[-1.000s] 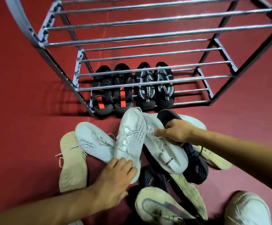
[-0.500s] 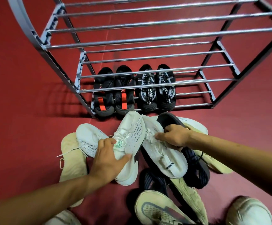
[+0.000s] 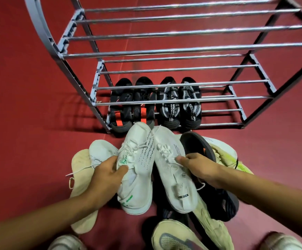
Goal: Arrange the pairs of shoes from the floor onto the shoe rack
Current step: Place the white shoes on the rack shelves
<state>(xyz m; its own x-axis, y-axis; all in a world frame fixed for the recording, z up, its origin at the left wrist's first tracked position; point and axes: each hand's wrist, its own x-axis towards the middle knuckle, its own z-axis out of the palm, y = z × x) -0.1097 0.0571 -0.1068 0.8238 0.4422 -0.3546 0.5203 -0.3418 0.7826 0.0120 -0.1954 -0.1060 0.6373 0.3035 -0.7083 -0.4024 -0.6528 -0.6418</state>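
Two white knit sneakers sit side by side, toes toward the rack. My left hand [image 3: 106, 175] grips the left white sneaker [image 3: 139, 159] at its laces. My right hand [image 3: 198, 166] holds the right white sneaker [image 3: 173, 174] by its lace area. The grey metal shoe rack [image 3: 164, 101] stands just beyond them. On its bottom shelf sit a black pair with orange straps [image 3: 132, 105] and a black-and-white patterned pair [image 3: 180, 103]. The upper shelves hold nothing.
A pile of loose shoes lies on the red floor around my hands: another white sneaker [image 3: 101, 150], a beige upturned sole [image 3: 79, 179], a black shoe [image 3: 198, 147], a yellowish sneaker [image 3: 226, 154], and grey-and-cream sneakers [image 3: 175, 237] near the bottom edge.
My left hand has slid up from the heel of the left white sneaker and closed on its laces. Both white sneakers have come up and toward the rack, now side by side.
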